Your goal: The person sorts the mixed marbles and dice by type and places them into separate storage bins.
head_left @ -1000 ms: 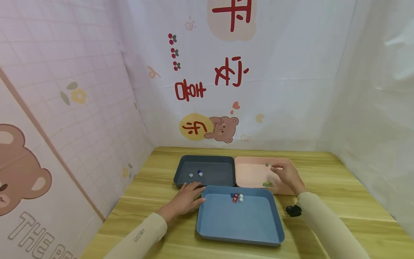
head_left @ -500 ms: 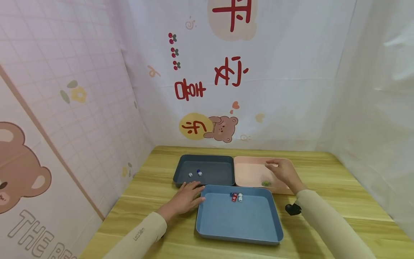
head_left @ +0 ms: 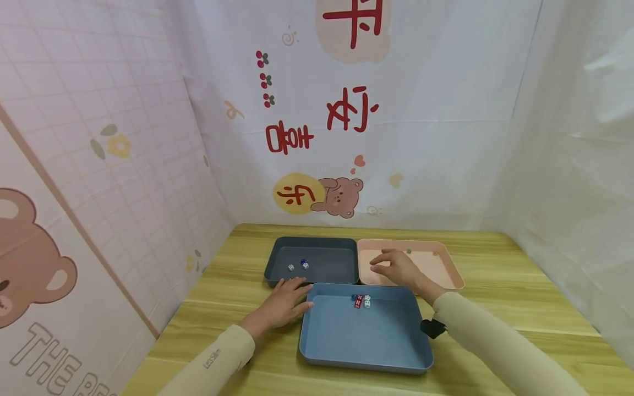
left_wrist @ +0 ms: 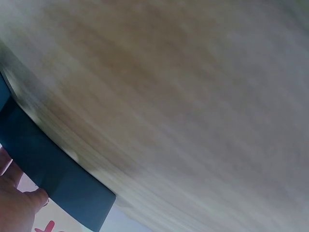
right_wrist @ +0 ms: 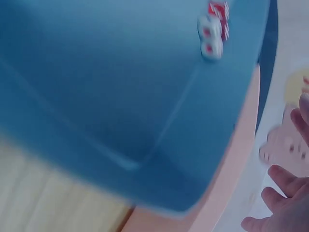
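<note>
My left hand (head_left: 282, 304) rests with fingers spread at the corner where the dark tray (head_left: 269, 264) and the blue tray (head_left: 366, 344) meet; in the left wrist view its fingers (left_wrist: 37, 199) touch a tray's wall. My right hand (head_left: 398, 269) hovers over the pink tray (head_left: 448, 275), thumb and fingers apart. No die shows between its fingers (right_wrist: 285, 181) in the right wrist view. Red dice (head_left: 358, 302) and white dice (head_left: 367, 301) sit together in the blue tray, a blue die (head_left: 354, 297) beside them. A greenish die (head_left: 409, 251) and a yellowish die (head_left: 436, 253) lie in the pink tray.
In the dark tray are two white dice (head_left: 305, 265) and a dark blue die (head_left: 303, 262). All three trays stand close together on the wooden table (head_left: 515, 286). Printed white sheets (head_left: 436, 137) surround the table's back and sides.
My right hand has moved left and nearer across the pink tray. Its forearm now covers the spot where green dice showed, and the yellowish die has come into view. The left hand stays put.
</note>
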### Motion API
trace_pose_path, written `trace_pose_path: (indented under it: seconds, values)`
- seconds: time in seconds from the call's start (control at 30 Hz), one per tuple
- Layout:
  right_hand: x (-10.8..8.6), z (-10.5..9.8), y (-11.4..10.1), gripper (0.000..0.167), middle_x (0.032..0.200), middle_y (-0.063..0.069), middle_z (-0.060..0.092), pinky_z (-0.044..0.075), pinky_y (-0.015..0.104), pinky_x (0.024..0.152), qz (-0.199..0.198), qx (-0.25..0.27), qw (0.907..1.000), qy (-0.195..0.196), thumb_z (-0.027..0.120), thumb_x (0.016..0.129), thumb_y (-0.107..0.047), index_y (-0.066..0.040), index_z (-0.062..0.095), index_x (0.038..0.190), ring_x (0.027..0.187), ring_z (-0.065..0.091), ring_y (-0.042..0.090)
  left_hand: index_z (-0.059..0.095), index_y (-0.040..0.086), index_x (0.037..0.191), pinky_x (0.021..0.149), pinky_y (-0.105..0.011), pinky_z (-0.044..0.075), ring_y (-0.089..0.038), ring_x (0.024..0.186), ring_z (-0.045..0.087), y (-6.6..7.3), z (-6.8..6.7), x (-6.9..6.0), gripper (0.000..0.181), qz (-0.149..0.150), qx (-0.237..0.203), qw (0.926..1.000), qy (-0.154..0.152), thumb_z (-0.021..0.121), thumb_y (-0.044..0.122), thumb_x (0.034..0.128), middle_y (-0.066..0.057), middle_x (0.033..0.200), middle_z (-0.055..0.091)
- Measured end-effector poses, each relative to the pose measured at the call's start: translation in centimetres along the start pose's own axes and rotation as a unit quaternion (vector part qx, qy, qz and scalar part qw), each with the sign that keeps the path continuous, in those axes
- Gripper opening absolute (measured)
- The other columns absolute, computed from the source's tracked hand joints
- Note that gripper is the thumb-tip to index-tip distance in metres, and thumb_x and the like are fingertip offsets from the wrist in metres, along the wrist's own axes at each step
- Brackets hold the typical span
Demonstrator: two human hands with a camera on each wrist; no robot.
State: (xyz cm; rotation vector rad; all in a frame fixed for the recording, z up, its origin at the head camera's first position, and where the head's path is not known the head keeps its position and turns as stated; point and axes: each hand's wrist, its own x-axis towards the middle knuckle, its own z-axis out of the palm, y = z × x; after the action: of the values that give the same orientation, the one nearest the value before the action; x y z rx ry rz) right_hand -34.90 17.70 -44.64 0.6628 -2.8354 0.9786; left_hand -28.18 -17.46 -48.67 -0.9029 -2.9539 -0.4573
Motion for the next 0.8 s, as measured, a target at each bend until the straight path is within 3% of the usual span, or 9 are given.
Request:
trace_pose_path:
  seconds: [0.2,0.33,0.43,0.8]
  values:
    - [-0.4,2.4,-1.7,0.012,0.123,0.022,0.066,0.028,0.073,0.103,-0.040,-0.029,0.9981,-0.037,0.075,0.089,-0.021,-0.013,0.081,0.095,0.133,0.040,0.050,0.047,0.011,0.149,0.114,-0.064,0.018,-0.038,0.143,0.031,-0.1,0.1,0.0,0.057,0.001,-0.002,1.0000,0.003,0.048,0.045,0.1035,-0.016,0.154,0.038]
    - [-1.0,3.6,-2.6,0.007,0.130,0.020,0.062,0.015,0.081,0.101,-0.021,-0.054,0.9963,-0.062,0.077,0.087,-0.024,-0.020,0.082,0.091,0.137,0.035,0.051,0.048,0.010,0.149,0.114,-0.064,0.018,-0.038,0.143,0.032,-0.1,0.1,-0.1,0.058,0.004,-0.002,1.0000,0.004,0.048,0.046,0.1035,-0.016,0.154,0.038]
    - [-1.4,4.4,-2.9,0.006,0.135,0.020,0.058,0.013,0.080,0.102,-0.005,-0.082,0.9940,-0.073,0.078,0.087,-0.026,-0.022,0.081,0.091,0.139,0.033,0.049,0.047,0.010,0.149,0.114,-0.064,0.018,-0.038,0.143,0.031,0.0,0.1,-0.1,0.058,0.003,0.002,1.0000,0.002,0.048,0.046,0.1034,-0.016,0.154,0.038]
    - [-1.8,6.6,-3.7,0.006,0.131,0.014,0.063,0.008,0.078,0.105,0.017,-0.149,0.9873,-0.051,0.078,0.086,-0.031,-0.025,0.079,0.083,0.140,0.032,0.045,0.047,0.010,0.149,0.113,-0.065,0.019,-0.038,0.143,0.032,0.1,0.1,0.0,0.058,0.004,0.003,1.0000,0.004,0.048,0.046,0.1032,-0.016,0.154,0.038]
